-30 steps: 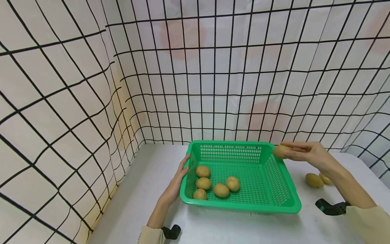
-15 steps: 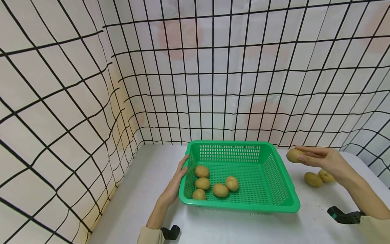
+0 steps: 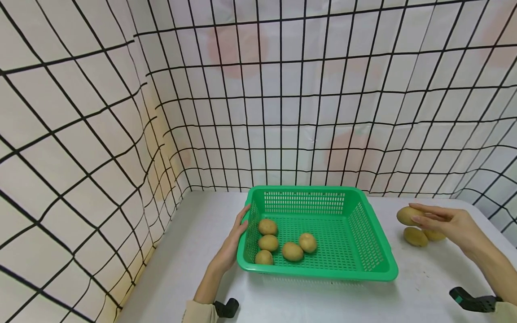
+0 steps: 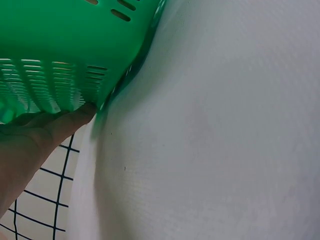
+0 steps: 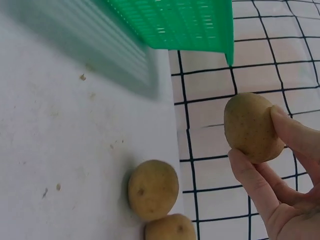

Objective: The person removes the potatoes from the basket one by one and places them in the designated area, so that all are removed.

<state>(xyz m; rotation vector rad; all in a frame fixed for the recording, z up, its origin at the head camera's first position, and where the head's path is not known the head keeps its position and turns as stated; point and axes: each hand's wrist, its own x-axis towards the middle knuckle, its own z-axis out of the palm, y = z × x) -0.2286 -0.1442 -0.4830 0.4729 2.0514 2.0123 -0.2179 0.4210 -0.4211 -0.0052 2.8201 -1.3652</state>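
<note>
In the head view my right hand point(image 3: 450, 224) holds a potato point(image 3: 408, 216) by its side, raised above the table right of the green basket point(image 3: 315, 272). The right wrist view shows this potato point(image 5: 252, 127) pinched between thumb and fingertips. Two more potatoes lie on the table just below it, one yellow-brown potato point(image 3: 415, 237) in front and another point(image 3: 435, 235) partly behind the hand. My left hand point(image 3: 230, 246) rests against the basket's left side, its fingers extended along the outer wall point(image 4: 35, 82) under the rim.
Several potatoes lie in the basket's left half, among them one potato point(image 3: 268, 226) by the left wall and another point(image 3: 308, 242) near the middle. The basket stands on a white table point(image 3: 194, 233). Black wire mesh point(image 3: 299, 103) encloses the back and sides.
My right hand has carried its potato from over the basket's right rim rightward and down, to above the two potatoes on the table. The left hand and basket have stayed put.
</note>
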